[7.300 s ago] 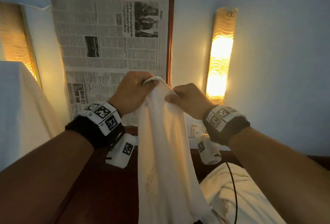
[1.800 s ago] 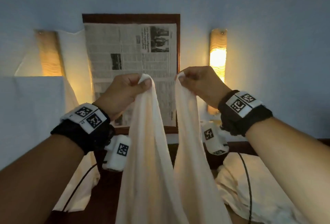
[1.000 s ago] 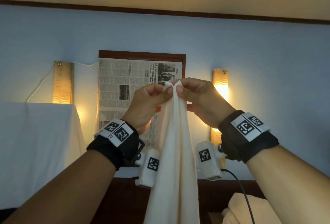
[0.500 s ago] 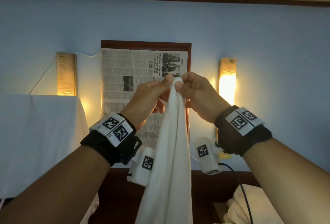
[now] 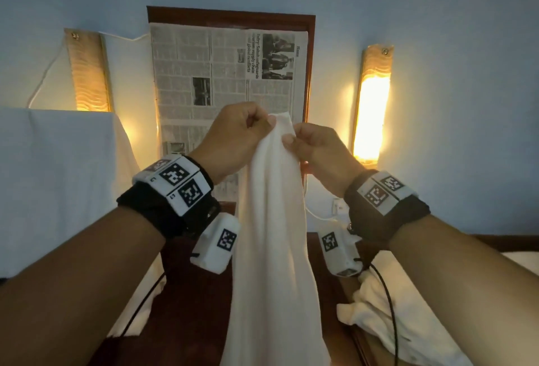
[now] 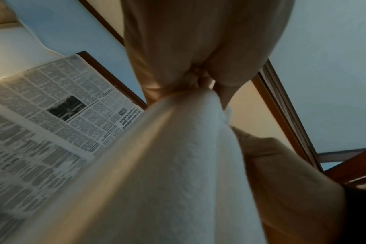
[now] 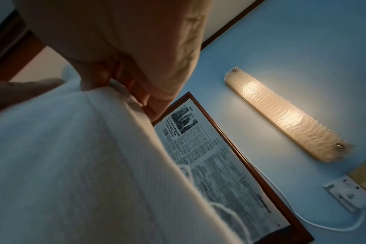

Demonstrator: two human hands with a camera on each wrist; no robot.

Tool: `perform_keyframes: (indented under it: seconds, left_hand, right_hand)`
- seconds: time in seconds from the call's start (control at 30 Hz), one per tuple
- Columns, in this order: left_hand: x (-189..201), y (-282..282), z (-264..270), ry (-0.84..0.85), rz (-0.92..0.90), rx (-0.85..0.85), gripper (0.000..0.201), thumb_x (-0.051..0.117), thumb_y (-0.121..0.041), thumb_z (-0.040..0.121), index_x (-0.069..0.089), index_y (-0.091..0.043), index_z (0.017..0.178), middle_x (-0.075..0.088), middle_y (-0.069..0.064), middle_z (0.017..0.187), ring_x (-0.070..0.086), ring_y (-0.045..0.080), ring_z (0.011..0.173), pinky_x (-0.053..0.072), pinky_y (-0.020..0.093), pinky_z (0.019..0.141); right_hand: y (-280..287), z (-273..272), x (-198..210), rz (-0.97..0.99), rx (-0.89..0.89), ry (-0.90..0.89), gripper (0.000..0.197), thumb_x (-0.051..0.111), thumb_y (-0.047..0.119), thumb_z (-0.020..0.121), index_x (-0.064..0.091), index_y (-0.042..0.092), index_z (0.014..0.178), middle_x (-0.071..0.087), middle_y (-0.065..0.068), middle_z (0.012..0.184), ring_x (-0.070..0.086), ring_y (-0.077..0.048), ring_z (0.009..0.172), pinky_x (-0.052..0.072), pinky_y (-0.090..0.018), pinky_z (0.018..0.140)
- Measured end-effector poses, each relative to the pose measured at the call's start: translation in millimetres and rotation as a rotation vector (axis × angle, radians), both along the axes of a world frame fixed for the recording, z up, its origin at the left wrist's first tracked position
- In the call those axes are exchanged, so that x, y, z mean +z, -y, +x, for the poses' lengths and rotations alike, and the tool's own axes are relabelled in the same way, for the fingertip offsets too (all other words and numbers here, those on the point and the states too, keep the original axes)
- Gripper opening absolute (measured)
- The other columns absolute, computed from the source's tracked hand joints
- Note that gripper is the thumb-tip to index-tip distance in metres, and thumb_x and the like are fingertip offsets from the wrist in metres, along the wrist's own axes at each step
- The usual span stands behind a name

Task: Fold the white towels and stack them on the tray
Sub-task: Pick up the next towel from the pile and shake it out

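Observation:
A white towel (image 5: 274,243) hangs lengthwise in front of me, folded in half, its two top corners brought together. My left hand (image 5: 242,135) pinches the top from the left and my right hand (image 5: 315,147) pinches it from the right, the hands almost touching. In the left wrist view the towel (image 6: 167,173) runs up into the pinching fingers (image 6: 196,77). The right wrist view shows the towel (image 7: 73,165) bunched under the thumb and fingers (image 7: 107,74). A crumpled pile of white towels (image 5: 408,316) lies low on the right. No tray is in view.
A framed newspaper (image 5: 227,74) hangs on the blue wall between two lit wall lamps (image 5: 372,109) (image 5: 89,71). A white-draped piece of furniture (image 5: 58,179) stands on the left. Dark wood surface (image 5: 186,322) lies below the towel. A wall socket (image 7: 349,191) with a white cable sits under the right lamp.
My hands, apart with one corner each 1.8 s ago, have come together at the top. Over the last second the hands and towel sank slightly and the view tilted down.

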State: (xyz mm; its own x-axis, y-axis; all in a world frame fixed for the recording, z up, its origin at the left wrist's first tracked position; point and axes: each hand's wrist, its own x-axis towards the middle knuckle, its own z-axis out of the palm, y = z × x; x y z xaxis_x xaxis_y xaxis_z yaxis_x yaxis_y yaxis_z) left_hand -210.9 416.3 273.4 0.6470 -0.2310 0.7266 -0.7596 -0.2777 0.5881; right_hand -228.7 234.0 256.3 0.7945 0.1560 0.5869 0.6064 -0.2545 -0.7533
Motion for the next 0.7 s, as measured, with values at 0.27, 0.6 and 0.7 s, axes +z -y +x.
perform_keyframes:
  seconds: [0.27, 0.6, 0.7]
  left_hand:
    - [-29.9, 5.8, 3.5, -0.094, 0.179, -0.064, 0.025, 0.053, -0.035, 0.103, 0.068, -0.018, 0.095, 0.07, 0.002, 0.092, 0.067, 0.017, 0.084, 0.053, 0.034, 0.077]
    - [-23.9, 2.4, 15.2, -0.022, -0.043, 0.063, 0.034, 0.059, -0.023, 0.1, 0.058, -0.029, 0.066, 0.05, -0.023, 0.058, 0.044, -0.006, 0.056, 0.037, 0.012, 0.057]
    - [-26.9, -10.4, 24.5, -0.032, -0.016, 0.141, 0.023, 0.058, -0.03, 0.1, 0.065, -0.022, 0.079, 0.053, -0.011, 0.073, 0.045, -0.002, 0.065, 0.039, 0.016, 0.062]
  right_hand:
    - [6.9, 0.7, -17.9, -0.157, -0.208, 0.173, 0.014, 0.06, 0.018, 0.097, 0.071, 0.009, 0.098, 0.07, -0.005, 0.092, 0.067, -0.015, 0.084, 0.057, -0.025, 0.075]
    - [1.2, -10.2, -56.9, 0.065, -0.125, -0.044, 0.027, 0.057, 0.022, 0.099, 0.069, -0.002, 0.1, 0.068, -0.024, 0.099, 0.066, -0.039, 0.094, 0.056, -0.055, 0.082]
    - [5.3, -15.5, -111.0, -0.138, -0.072, -0.174, 0.025, 0.059, 0.022, 0.098, 0.071, 0.0, 0.099, 0.072, -0.017, 0.097, 0.07, -0.03, 0.09, 0.059, -0.04, 0.078]
